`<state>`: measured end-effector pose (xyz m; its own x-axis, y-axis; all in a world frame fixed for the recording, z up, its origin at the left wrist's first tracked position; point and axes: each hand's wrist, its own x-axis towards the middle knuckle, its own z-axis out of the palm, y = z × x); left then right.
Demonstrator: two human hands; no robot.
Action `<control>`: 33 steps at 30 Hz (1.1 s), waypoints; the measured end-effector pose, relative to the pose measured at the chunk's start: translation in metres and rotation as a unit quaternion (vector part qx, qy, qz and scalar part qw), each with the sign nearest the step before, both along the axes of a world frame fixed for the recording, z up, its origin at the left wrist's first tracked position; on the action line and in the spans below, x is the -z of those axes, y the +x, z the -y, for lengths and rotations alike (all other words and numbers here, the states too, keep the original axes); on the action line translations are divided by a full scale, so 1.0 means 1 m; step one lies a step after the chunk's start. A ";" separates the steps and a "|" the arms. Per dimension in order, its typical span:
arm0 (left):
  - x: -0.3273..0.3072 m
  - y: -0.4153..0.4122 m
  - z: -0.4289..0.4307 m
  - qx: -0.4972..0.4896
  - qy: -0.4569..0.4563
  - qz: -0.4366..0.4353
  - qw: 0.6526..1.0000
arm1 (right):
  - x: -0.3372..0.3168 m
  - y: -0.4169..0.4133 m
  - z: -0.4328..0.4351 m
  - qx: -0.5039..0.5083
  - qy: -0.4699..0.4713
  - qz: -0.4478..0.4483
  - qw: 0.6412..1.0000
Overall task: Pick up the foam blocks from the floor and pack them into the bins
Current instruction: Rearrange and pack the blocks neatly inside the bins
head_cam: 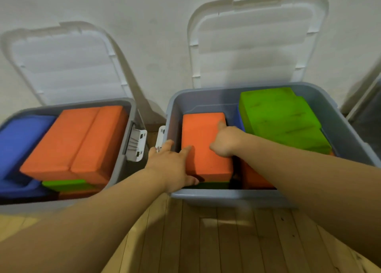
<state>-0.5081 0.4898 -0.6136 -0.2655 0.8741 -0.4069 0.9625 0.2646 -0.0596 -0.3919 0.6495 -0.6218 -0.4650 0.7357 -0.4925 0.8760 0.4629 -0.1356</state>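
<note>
I see two grey plastic bins side by side on the pale wooden plank floor (206,241). The left bin (119,168) is at 10 o'clock and the right bin (226,197) at 2 o'clock. Their white ribbed lids (253,39) stand open against the white wall (156,35) at 12 o'clock.

Both hands are on a flat orange rectangular foam block (199,132) that lies in the left half of the right bin, its long side running from 6 to 12 o'clock. The left hand (171,167) holds the block's corner at 7 o'clock, with fingers spread over the top and the thumb under the near end. One finger reaches the bin's rim by a white latch (160,136). The right hand (226,142) is on the block's 3 o'clock edge. Its forefinger lies straight along the top and its other fingers curl down over that edge.

At 2 o'clock from the held block, a stack of lime-green foam blocks (282,116) fills the right half of the bin. A second orange foam block (253,177) lies lower, at 5 o'clock.

In the left bin, two orange foam slabs (76,140) rest side by side. Blue foam blocks (22,136) are at their 9 o'clock, and a green foam block (66,184) shows beneath at 6 o'clock.
</note>
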 end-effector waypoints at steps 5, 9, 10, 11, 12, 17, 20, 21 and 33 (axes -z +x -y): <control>0.000 0.002 -0.006 0.002 -0.007 0.023 1.000 | -0.003 -0.010 0.010 0.128 -0.106 -0.078 0.983; -0.002 0.000 0.001 -0.019 0.045 0.068 0.996 | -0.001 -0.006 0.008 0.102 -0.139 -0.120 0.978; -0.002 -0.001 0.003 -0.036 0.082 0.097 0.991 | -0.007 -0.001 0.011 0.136 -0.156 -0.158 0.965; -0.004 -0.001 0.005 -0.059 0.134 0.136 0.980 | -0.015 0.003 0.016 0.138 -0.158 -0.192 0.959; -0.008 0.000 0.006 -0.086 0.194 0.179 0.961 | -0.022 0.010 0.017 0.149 -0.149 -0.229 0.950; -0.048 0.009 -0.009 -0.111 0.392 0.258 0.876 | -0.075 0.034 0.003 0.105 -0.037 -0.320 0.941; -0.063 0.028 -0.025 -0.099 0.430 0.288 0.850 | -0.115 0.059 -0.014 0.070 0.096 -0.319 0.940; -0.064 0.037 -0.031 -0.091 0.430 0.305 0.845 | -0.126 0.068 -0.017 0.054 0.119 -0.305 0.943; -0.038 0.096 -0.071 0.064 0.271 0.310 0.909 | -0.120 0.151 -0.048 0.116 0.153 -0.046 0.980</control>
